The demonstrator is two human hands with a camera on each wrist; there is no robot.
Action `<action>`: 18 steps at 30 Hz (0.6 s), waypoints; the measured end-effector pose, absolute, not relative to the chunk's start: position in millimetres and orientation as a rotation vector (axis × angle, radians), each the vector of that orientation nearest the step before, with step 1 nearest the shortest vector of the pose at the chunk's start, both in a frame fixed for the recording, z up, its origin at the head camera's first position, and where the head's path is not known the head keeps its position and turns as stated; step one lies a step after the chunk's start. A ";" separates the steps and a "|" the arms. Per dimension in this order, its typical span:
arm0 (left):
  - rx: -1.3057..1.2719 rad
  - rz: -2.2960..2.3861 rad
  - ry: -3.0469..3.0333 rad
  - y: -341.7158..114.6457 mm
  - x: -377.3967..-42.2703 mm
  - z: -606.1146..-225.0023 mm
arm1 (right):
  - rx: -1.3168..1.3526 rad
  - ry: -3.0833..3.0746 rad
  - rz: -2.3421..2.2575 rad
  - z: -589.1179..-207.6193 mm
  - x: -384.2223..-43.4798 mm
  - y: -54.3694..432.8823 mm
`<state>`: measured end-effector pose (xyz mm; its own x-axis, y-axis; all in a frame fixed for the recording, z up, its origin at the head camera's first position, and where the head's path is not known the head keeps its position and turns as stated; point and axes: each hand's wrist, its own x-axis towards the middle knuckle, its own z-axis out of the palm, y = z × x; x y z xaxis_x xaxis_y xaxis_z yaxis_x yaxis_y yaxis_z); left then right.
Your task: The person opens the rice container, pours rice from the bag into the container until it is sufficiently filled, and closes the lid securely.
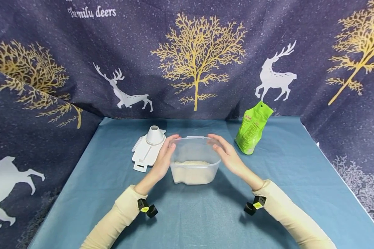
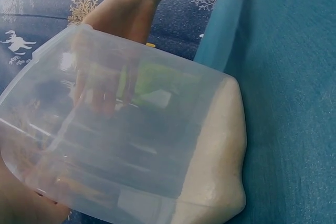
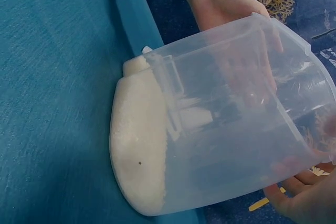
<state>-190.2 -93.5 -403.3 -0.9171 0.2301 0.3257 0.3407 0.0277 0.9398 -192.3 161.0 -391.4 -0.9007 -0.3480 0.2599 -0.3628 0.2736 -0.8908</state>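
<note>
A clear plastic storage container (image 1: 195,171) with pale, rice-like grain (image 3: 137,140) in its bottom is upright at the middle of the table, its base right at the cloth. My left hand (image 1: 164,157) grips its left side, thumb at the rim and fingers along the outer wall. On the opposite side my right hand (image 1: 230,157) holds it likewise, thumb by the rim. Through the translucent wall, fingers (image 2: 107,95) show blurred in the left wrist view. Left of the container lies a white lid (image 1: 146,155) with a white cone-shaped cup (image 1: 154,135) on it.
A bright green bag (image 1: 254,128) stands at the back right, beyond my right hand. Blue cloth (image 1: 193,218) covers the table. A dark curtain with trees and deer (image 1: 196,52) hangs behind the table's back edge and along its sides.
</note>
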 end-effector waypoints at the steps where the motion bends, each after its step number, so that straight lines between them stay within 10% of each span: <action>1: -0.598 -2.038 -2.194 -93.4 -190.4 -404.0 | 0.681 -2.494 1.759 -391.6 -192.4 161.7; 18: -0.587 -2.093 -2.175 -94.3 -190.0 -405.6 | 0.325 -2.496 1.634 -405.5 -200.2 175.6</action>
